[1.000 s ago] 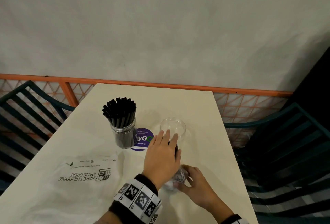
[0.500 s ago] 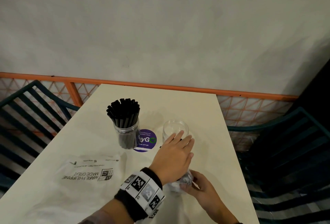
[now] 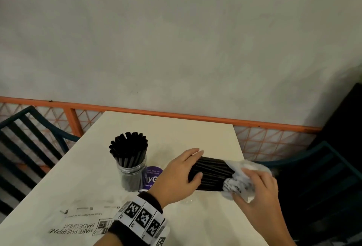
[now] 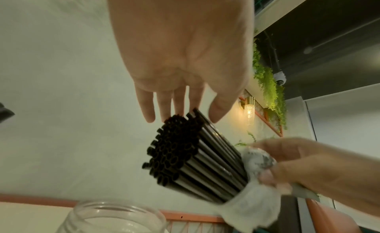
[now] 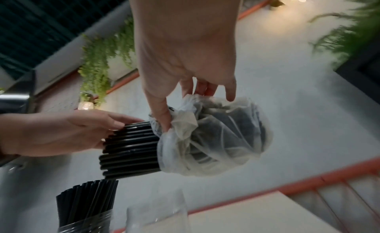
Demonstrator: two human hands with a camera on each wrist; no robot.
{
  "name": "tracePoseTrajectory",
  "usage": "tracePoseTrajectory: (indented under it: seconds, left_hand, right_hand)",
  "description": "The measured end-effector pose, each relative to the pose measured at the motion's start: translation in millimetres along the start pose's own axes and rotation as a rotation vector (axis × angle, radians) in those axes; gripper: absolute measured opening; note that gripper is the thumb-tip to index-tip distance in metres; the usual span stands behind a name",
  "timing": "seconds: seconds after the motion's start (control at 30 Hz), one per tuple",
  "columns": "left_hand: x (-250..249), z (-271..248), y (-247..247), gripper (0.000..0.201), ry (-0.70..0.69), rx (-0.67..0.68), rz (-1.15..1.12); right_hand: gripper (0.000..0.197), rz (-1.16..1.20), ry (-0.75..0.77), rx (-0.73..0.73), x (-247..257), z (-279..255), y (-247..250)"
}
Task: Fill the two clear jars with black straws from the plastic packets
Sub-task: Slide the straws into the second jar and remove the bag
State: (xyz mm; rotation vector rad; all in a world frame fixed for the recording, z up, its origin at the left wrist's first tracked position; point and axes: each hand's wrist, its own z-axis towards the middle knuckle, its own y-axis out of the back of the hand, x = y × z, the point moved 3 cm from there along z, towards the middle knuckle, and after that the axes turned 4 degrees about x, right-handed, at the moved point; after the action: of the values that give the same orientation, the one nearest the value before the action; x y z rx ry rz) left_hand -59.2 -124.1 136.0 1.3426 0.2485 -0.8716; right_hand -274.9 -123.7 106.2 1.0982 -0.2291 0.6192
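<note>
A bundle of black straws [image 3: 210, 175] lies level in the air above the table, half out of its white plastic packet [image 3: 240, 182]. My left hand [image 3: 195, 164] holds the bare end of the bundle [image 4: 185, 155] between fingers and thumb. My right hand [image 3: 242, 191] pinches the bunched packet [image 5: 216, 139] at the other end. The empty clear jar [image 4: 115, 218] stands just below the bundle and is mostly hidden by my left hand in the head view. To its left stands the other clear jar [image 3: 132, 173], full of black straws [image 5: 86, 200].
A flat white printed plastic bag [image 3: 78, 226] lies at the near left of the cream table [image 3: 176, 128]. A purple round sticker [image 3: 153, 174] sits between the jars. Dark slatted chairs [image 3: 29, 137] flank the table; an orange railing [image 3: 176, 113] runs behind it.
The packet was low on the table by the empty jar under both hands. The straws now stick out level above the jar, and the packet is bunched at the right end.
</note>
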Motion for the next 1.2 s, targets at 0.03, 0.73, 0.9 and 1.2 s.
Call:
tracePoseTrajectory:
  seconds: [0.03, 0.73, 0.9, 1.2]
  left_hand:
    - [5.1, 7.0, -1.7, 0.072, 0.029, 0.013, -0.034]
    - [85.5, 28.0, -76.3, 0.093, 0.183, -0.246, -0.04]
    - [94.7, 24.1, -94.9, 0.089, 0.276, -0.113, 0.144]
    - [93.4, 20.1, -72.6, 0.091, 0.216, -0.064, -0.398]
  right_hand:
    - [0.07, -0.057, 0.06, -0.02, 3.3, 11.4, 1.1]
    - [0.04, -0.635, 0.589, 0.041, 26.9, 87.8, -45.5]
    - [0.043, -0.698, 0.691, 0.129, 48.2, 85.3, -48.4]
    - [0.044, -0.891, 0.995, 0.359, 61.3, 64.5, -82.7]
